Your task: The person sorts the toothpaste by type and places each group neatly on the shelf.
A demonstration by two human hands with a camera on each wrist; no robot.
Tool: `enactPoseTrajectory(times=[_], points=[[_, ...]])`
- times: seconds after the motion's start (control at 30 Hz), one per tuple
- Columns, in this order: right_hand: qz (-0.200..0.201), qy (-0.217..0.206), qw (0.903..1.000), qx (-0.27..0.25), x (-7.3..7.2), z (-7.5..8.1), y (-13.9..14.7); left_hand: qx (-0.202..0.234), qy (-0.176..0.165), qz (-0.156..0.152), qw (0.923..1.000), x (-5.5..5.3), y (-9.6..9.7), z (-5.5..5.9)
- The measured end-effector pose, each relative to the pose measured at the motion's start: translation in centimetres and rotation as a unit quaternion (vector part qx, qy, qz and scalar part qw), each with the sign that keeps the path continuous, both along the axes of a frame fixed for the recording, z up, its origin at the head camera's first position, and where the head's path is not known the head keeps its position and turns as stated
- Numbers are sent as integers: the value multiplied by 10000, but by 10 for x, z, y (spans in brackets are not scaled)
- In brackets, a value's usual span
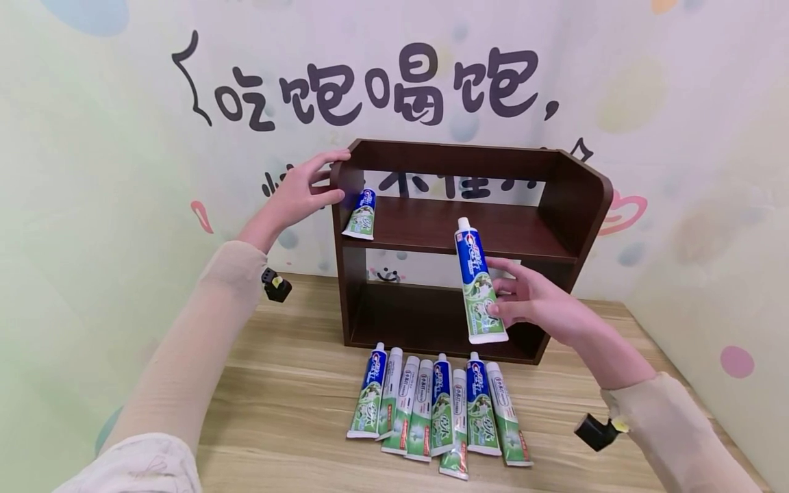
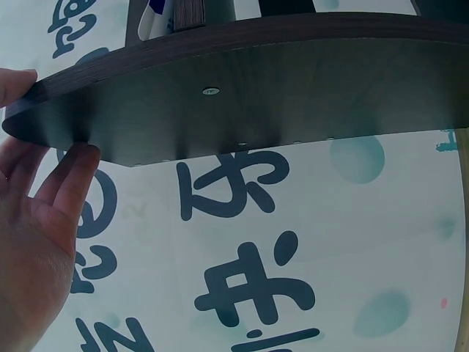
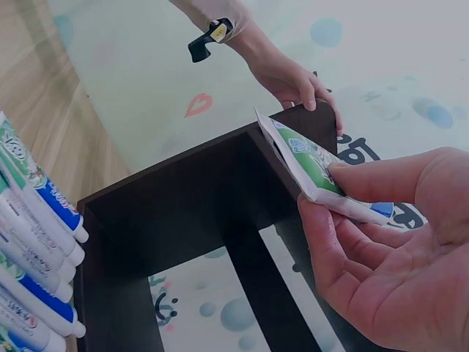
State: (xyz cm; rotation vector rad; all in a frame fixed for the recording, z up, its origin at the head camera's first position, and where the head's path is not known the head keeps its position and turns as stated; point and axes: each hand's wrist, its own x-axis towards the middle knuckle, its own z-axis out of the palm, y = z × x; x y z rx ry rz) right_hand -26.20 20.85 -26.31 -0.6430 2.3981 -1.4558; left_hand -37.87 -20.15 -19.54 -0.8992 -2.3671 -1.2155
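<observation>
My right hand (image 1: 536,301) holds a blue, white and green toothpaste tube (image 1: 476,287) between thumb and fingers, cap up, in front of the dark brown shelf (image 1: 456,159). In the right wrist view, the thumb presses one face of that tube (image 3: 311,165) near its flat end, with fingers behind. At the shelf's upper left corner, my left hand (image 1: 302,188) grips the side panel (image 2: 256,95), as the left wrist view also shows. Another blue and green toothpaste tube (image 1: 362,216) stands, cap up, on the upper level against the left side.
Several toothpaste tubes lie in a row on the wooden table (image 1: 277,397) before the shelf: blue-green ones (image 1: 370,394) mixed with white-green ones (image 1: 421,411). The shelf's lower level (image 1: 407,311) sits behind them. A printed wall covering (image 1: 123,171) rises behind and beside the table.
</observation>
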Motion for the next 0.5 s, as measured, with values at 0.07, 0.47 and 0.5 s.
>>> enactPoseTrajectory(times=[0.07,0.47,0.5], points=[[-9,28,10000,-47,-3,4,-3,22,-30,2,10000,-1,0,-1],[-191,150,9996,-149,-19,19,-22,16,-2,-22,10000,1,0,0],[-212,151,9995,-171,-21,21,-24,22,4,-27,10000,0,-1,0]])
